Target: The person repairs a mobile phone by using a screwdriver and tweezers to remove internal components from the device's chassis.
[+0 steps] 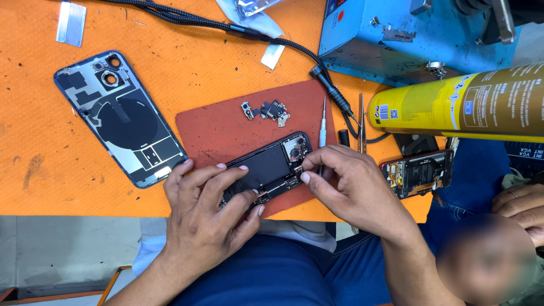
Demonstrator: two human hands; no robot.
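An opened phone body (271, 166) with its black battery and camera module showing lies tilted on a dark red mat (226, 127). My left hand (207, 212) grips the phone's lower end, fingers spread over its edge. My right hand (345, 184) pinches at the phone's right edge near the board; whether it holds a small part or tool there I cannot tell. A white-handled screwdriver (323, 127) lies on the mat just above my right hand. Small loose phone parts (269, 110) rest on the mat's upper part.
A blue phone back cover (119, 116) lies inside up at left on the orange table cover (45, 153). A yellow spray can (459, 105) lies at right, below a blue machine (391, 39). Black braided cable (283, 42), tweezers (361, 122), another opened phone (419, 171). Another person's hand (521, 207) at far right.
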